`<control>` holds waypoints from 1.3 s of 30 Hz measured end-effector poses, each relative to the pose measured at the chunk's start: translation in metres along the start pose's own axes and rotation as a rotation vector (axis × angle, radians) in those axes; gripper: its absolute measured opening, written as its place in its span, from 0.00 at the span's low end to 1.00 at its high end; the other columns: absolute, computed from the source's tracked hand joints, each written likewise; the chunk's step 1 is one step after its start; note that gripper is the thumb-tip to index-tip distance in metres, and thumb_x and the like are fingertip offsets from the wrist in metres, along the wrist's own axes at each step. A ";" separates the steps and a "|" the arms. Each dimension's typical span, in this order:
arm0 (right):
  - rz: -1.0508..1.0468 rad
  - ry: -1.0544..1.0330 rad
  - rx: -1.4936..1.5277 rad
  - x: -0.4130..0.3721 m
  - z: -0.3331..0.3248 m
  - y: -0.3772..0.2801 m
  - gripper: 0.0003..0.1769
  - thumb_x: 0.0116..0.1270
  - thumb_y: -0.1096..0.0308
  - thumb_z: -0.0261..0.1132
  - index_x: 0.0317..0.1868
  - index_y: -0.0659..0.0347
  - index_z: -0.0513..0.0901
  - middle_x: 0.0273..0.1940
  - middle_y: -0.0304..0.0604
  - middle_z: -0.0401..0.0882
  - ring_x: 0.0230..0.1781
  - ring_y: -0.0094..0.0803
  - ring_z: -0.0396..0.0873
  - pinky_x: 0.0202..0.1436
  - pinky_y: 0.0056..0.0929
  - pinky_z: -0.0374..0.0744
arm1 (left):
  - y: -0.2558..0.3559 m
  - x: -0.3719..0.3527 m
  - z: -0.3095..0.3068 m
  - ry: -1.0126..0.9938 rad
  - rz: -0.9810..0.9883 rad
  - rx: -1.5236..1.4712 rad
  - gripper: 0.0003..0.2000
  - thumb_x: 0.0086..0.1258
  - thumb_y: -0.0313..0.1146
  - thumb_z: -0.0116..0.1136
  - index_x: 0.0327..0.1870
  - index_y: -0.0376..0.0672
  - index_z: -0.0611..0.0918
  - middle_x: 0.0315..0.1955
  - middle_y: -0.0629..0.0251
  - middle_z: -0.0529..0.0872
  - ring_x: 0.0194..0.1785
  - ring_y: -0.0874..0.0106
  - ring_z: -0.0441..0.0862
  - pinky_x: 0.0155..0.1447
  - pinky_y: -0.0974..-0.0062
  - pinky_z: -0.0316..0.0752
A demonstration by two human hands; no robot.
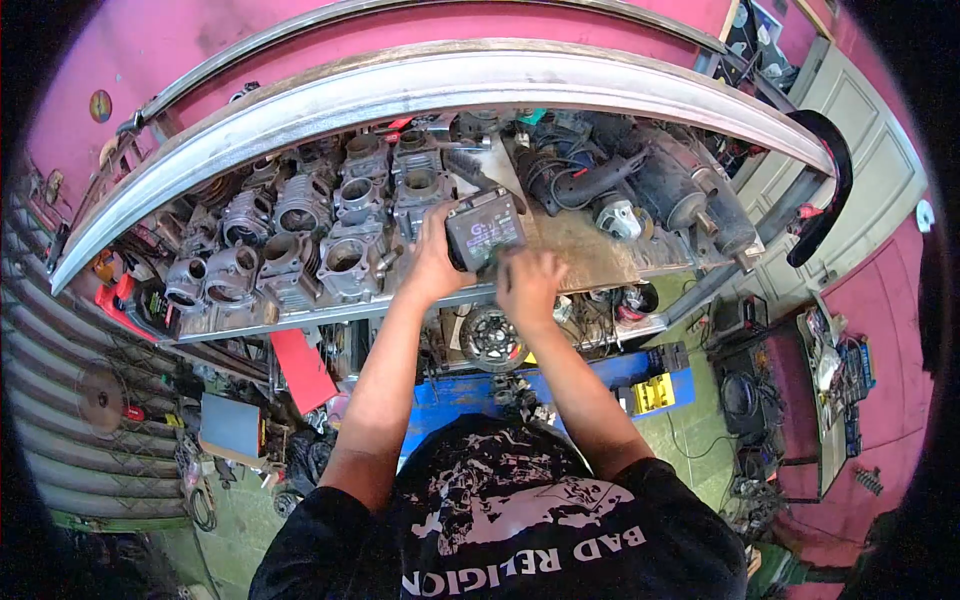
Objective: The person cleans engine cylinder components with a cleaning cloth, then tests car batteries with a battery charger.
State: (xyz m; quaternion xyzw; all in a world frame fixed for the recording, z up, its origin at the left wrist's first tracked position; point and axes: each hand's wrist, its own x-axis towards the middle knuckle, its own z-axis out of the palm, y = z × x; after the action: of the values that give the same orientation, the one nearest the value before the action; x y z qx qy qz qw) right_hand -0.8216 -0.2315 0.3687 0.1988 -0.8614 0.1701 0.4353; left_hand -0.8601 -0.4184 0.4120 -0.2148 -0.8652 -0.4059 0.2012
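My left hand [432, 258] is closed on the left side of a black, boxy motorcycle battery [487, 232] with pale lettering on its face. The battery is tilted over the front edge of a wooden shelf [580, 245]. Close to its lower right corner is my right hand [530, 283], smeared by motion. Whether those fingers hold anything is not clear. To the left of the battery, several grey metal engine cylinders [347, 258] stand in rows on the shelf.
A black exhaust muffler [668, 182] and other dark parts lie on the shelf's right side. A pale metal beam [480, 82] crosses above it. Underneath are a round wheel-like part [492, 338], a red panel [302, 370] and a blue bench [450, 405] with a yellow part [655, 393].
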 end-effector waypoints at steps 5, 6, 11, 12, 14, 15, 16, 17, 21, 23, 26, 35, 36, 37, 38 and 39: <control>0.251 -0.080 0.001 0.016 0.003 -0.007 0.07 0.63 0.67 0.70 0.41 0.54 0.84 0.43 0.41 0.83 0.52 0.46 0.76 0.57 0.54 0.68 | -0.012 0.000 0.006 0.031 0.012 0.007 0.58 0.38 0.28 0.83 0.78 0.43 0.60 0.72 0.48 0.68 0.79 0.45 0.63 0.81 0.52 0.63; 0.065 -0.177 0.079 0.019 0.002 -0.015 0.06 0.63 0.67 0.69 0.41 0.54 0.84 0.43 0.41 0.83 0.52 0.45 0.76 0.58 0.55 0.67 | -0.019 0.001 0.009 0.030 0.017 0.005 0.58 0.38 0.29 0.82 0.78 0.43 0.60 0.73 0.48 0.67 0.79 0.46 0.63 0.81 0.52 0.62; 0.190 -0.027 -0.005 0.057 0.008 -0.002 0.07 0.64 0.65 0.68 0.42 0.51 0.84 0.44 0.40 0.82 0.53 0.42 0.76 0.58 0.56 0.67 | 0.004 0.002 -0.005 -0.031 0.003 -0.003 0.58 0.37 0.28 0.83 0.77 0.44 0.61 0.73 0.48 0.68 0.78 0.47 0.64 0.81 0.55 0.63; 0.184 -0.028 0.002 0.062 0.011 0.001 0.07 0.64 0.65 0.68 0.42 0.51 0.84 0.44 0.40 0.82 0.53 0.42 0.76 0.58 0.56 0.67 | 0.004 0.000 -0.003 -0.024 -0.002 0.001 0.58 0.37 0.28 0.83 0.77 0.44 0.61 0.73 0.48 0.68 0.78 0.47 0.64 0.81 0.55 0.63; 0.278 0.042 0.027 0.071 0.018 0.003 0.09 0.62 0.65 0.69 0.43 0.51 0.84 0.44 0.39 0.82 0.53 0.43 0.75 0.59 0.56 0.67 | 0.002 -0.002 0.001 0.009 -0.043 0.026 0.58 0.37 0.29 0.84 0.78 0.44 0.61 0.73 0.47 0.68 0.78 0.46 0.65 0.81 0.54 0.63; 0.163 -0.042 -0.074 0.069 0.022 -0.005 0.08 0.61 0.66 0.69 0.41 0.52 0.85 0.44 0.40 0.82 0.54 0.42 0.75 0.59 0.55 0.67 | -0.002 -0.002 0.005 0.015 -0.048 0.031 0.58 0.37 0.29 0.84 0.78 0.44 0.61 0.73 0.47 0.68 0.78 0.46 0.65 0.81 0.54 0.63; 0.160 -0.043 -0.067 0.065 0.023 -0.009 0.08 0.61 0.66 0.69 0.41 0.52 0.85 0.44 0.40 0.82 0.54 0.42 0.75 0.59 0.55 0.67 | -0.004 -0.002 0.008 0.063 -0.010 0.008 0.58 0.38 0.29 0.83 0.78 0.43 0.61 0.73 0.47 0.68 0.78 0.46 0.65 0.81 0.54 0.62; 0.010 -0.055 0.047 0.060 0.023 -0.011 0.07 0.61 0.66 0.69 0.40 0.52 0.85 0.44 0.39 0.82 0.54 0.42 0.75 0.59 0.55 0.67 | -0.008 -0.002 0.010 0.110 0.028 -0.016 0.58 0.38 0.30 0.83 0.78 0.43 0.61 0.73 0.47 0.68 0.78 0.46 0.65 0.81 0.54 0.62; -0.037 -0.030 0.157 0.056 0.005 0.004 0.07 0.61 0.65 0.70 0.40 0.53 0.86 0.45 0.40 0.83 0.54 0.40 0.76 0.58 0.53 0.67 | 0.003 -0.004 0.003 0.025 -0.043 0.019 0.58 0.39 0.29 0.83 0.78 0.44 0.61 0.74 0.49 0.68 0.79 0.47 0.63 0.81 0.54 0.62; 0.162 -0.047 0.070 0.053 0.000 0.026 0.08 0.62 0.65 0.70 0.41 0.53 0.87 0.46 0.41 0.84 0.55 0.42 0.76 0.57 0.54 0.67 | 0.011 -0.004 0.000 0.013 -0.098 0.041 0.58 0.38 0.29 0.83 0.78 0.45 0.62 0.74 0.51 0.67 0.79 0.48 0.64 0.81 0.55 0.62; 0.301 -0.167 -0.066 0.044 -0.012 0.066 0.08 0.63 0.67 0.68 0.43 0.55 0.87 0.48 0.42 0.84 0.58 0.45 0.74 0.57 0.56 0.66 | 0.006 -0.005 0.002 -0.018 -0.208 0.068 0.59 0.36 0.28 0.84 0.78 0.51 0.62 0.75 0.57 0.67 0.80 0.50 0.64 0.80 0.47 0.61; 0.294 -0.506 -0.437 0.041 -0.037 0.111 0.19 0.59 0.67 0.69 0.53 0.58 0.88 0.57 0.48 0.83 0.63 0.50 0.72 0.61 0.60 0.67 | 0.028 -0.010 0.009 0.050 -0.324 0.188 0.62 0.37 0.33 0.86 0.80 0.56 0.58 0.79 0.59 0.63 0.82 0.51 0.61 0.75 0.24 0.55; 0.267 -0.422 -0.263 0.051 -0.047 0.100 0.20 0.61 0.66 0.70 0.55 0.59 0.87 0.58 0.49 0.83 0.63 0.51 0.72 0.62 0.58 0.67 | 0.031 -0.011 0.010 0.068 -0.323 0.208 0.62 0.37 0.33 0.86 0.80 0.56 0.58 0.79 0.59 0.63 0.82 0.51 0.61 0.75 0.25 0.55; 0.239 -0.337 -0.090 0.061 -0.057 0.088 0.22 0.62 0.65 0.71 0.57 0.59 0.85 0.59 0.49 0.83 0.63 0.51 0.72 0.63 0.56 0.68 | 0.031 -0.013 0.011 0.070 -0.322 0.210 0.62 0.37 0.33 0.86 0.80 0.56 0.58 0.79 0.59 0.63 0.82 0.51 0.61 0.75 0.25 0.55; 0.238 -0.335 -0.088 0.070 -0.056 0.082 0.22 0.62 0.65 0.71 0.57 0.59 0.85 0.59 0.49 0.83 0.63 0.51 0.72 0.63 0.56 0.68 | 0.031 -0.015 0.013 0.089 -0.302 0.233 0.62 0.37 0.33 0.86 0.80 0.56 0.59 0.78 0.61 0.64 0.80 0.51 0.63 0.73 0.27 0.58; 0.294 -0.429 0.123 0.083 -0.052 0.080 0.26 0.64 0.61 0.73 0.62 0.59 0.83 0.61 0.52 0.82 0.64 0.53 0.72 0.64 0.57 0.68 | 0.032 -0.016 0.015 0.107 -0.282 0.256 0.61 0.37 0.32 0.86 0.80 0.56 0.60 0.78 0.64 0.65 0.79 0.52 0.65 0.71 0.28 0.60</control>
State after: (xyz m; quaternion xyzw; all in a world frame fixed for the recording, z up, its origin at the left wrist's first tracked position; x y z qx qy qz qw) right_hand -0.8702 -0.1545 0.4567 0.1293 -0.9416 0.2376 0.2004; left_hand -0.8321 -0.3920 0.4145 -0.0422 -0.9193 -0.3278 0.2139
